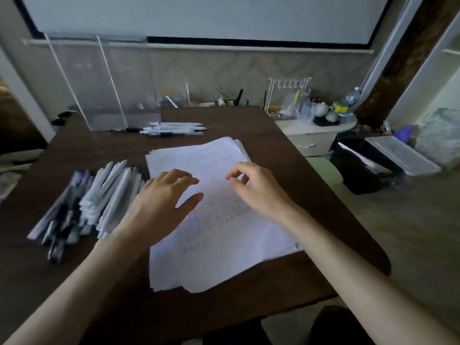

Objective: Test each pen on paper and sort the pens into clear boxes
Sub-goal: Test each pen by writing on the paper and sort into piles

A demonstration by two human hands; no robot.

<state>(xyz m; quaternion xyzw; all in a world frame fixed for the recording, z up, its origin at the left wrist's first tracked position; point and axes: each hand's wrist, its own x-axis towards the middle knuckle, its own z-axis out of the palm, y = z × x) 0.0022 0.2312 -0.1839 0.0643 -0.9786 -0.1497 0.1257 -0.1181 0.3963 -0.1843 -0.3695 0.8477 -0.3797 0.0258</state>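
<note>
Pens: the pile of pens (99, 197) lies on the tabletop (286, 150) just left of the paper. Mostly white barrels, a few dark ones at the near end, all angled away and to the right. A small group of pens (174, 128) lies farther back, side by side and lengthwise, just right of the clear boxes (107, 95). The boxes stand upright at the far left corner (tall, see-through; can't tell what is in them).

The paper stack (224, 220) sits mid-tabletop, sheets slightly fanned, faint writing on the top one.

Left hand (161, 202): palm down, fingers straight and a little spread, over the left edge of the stack, between the pile and the paper. Grip released, holding nothing. Touching the sheet or just above it: can't tell.

Right hand (256, 190): over the upper right part of the stack, fingers loosely curled, thumb and forefinger tips close together. Grip released and nothing in it, as far as the blur lets me judge.

Outward: a white cabinet (313, 135) stands beside the tabletop's right side and carries a wire rack (286, 95), a teapot (322, 109) and a water bottle (353, 97). On the floor (398, 232) is a black bin (361, 168), with a white lid (403, 155) next to it. On the wall behind is a white screen (199, 16) with a black border.
</note>
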